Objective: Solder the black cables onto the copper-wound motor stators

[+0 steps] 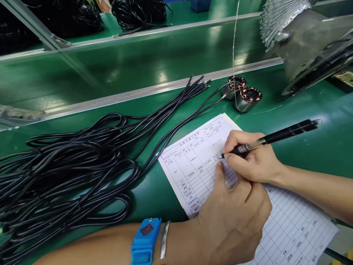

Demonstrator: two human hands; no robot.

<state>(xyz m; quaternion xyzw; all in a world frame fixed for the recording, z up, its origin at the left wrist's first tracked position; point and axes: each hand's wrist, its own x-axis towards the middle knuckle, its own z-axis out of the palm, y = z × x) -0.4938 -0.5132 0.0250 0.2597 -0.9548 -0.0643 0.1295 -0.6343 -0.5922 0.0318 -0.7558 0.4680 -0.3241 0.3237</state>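
Note:
A printed form with a table of rows lies tilted on the green work surface. My right hand holds a black pen, its tip down on the form's upper part. Beside the tip, my left hand rests on the paper with its index finger stretched out and the other fingers curled; nothing shows in it. A blue strap and a silver bangle are round the left wrist. Further sheets lie under and below the hands.
Bundled black cables cover the left side. Two copper-wound stators stand behind the form, with a thin wire hanging by them. A metal hood with foil duct is at the back right. More cables lie beyond the metal rail.

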